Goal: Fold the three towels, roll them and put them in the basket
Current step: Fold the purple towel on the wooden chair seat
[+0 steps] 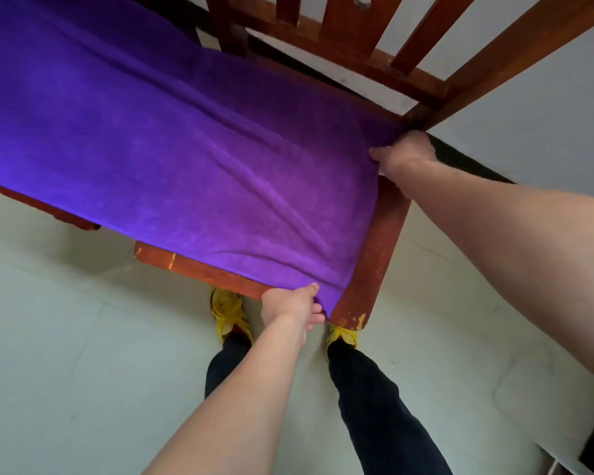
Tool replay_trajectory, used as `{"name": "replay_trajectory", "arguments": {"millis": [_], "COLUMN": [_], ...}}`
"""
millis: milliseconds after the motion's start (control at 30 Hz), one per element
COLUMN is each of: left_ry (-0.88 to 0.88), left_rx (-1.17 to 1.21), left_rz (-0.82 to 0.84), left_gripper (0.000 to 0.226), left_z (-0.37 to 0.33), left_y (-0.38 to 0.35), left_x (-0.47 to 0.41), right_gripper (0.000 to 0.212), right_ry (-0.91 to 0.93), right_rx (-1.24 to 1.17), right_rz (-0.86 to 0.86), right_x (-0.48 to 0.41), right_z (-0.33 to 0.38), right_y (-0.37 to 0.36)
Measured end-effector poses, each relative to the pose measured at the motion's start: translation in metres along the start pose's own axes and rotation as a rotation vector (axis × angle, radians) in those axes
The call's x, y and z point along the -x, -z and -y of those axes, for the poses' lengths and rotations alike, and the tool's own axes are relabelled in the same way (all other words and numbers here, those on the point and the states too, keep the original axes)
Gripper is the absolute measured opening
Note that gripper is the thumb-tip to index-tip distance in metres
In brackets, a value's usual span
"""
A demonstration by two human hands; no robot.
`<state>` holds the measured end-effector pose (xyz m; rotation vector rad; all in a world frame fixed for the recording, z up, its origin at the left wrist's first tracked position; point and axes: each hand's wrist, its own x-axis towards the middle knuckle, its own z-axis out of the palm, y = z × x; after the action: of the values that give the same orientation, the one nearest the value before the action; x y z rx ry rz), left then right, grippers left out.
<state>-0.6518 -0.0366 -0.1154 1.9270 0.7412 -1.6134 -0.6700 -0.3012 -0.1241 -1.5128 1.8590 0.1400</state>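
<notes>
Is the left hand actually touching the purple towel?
Touching. The head view shows the left hand pinching the purple towel at its near corner, thumb on top.

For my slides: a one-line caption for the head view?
Left hand and right hand pinch the end corners of a purple cloth towel spread over a reddish-brown wooden bench.

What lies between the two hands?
Head view: one short edge of the purple towel spans from left hand to right hand, beside the wooden bench rail.
</notes>
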Motion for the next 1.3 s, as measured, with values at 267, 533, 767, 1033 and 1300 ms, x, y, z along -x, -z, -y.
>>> {"name": "replay_trajectory", "arguments": {"millis": [267,533,767,1033,1300], "left_ry": [-0.15,-0.061,-0.224,-0.404,-0.711], "left_rx": [0.197,0.552,0.697,0.755,0.157], "left_rz": [-0.258,-0.161,-0.336,-0.377,-0.45], "left_gripper": [0.025,0.015,0.01,0.016,0.027], "left_z": [0.032,0.066,0.032,-0.033,-0.087], "left_y": [-0.029,-0.043,0.011,0.133,0.264], "left_x": [0.022,0.075,0.117,0.141,0.119], "right_gripper": [0.022,0.022,0.023,0.017,0.023], "right_ry": [-0.038,-0.06,0.355,0.734,0.647], "right_rx": [-0.441,-0.527,-0.227,-0.064,-0.117], "right_rz": [0.031,0.022,-0.064,-0.058,-0.119], "right_x": [0.002,0.023,0.083,0.149,0.182], "right_z": [-0.037,-0.054,0.016,0.144,0.255], "right_y": [0.028,0.08,0.089,0.057,-0.014]}}
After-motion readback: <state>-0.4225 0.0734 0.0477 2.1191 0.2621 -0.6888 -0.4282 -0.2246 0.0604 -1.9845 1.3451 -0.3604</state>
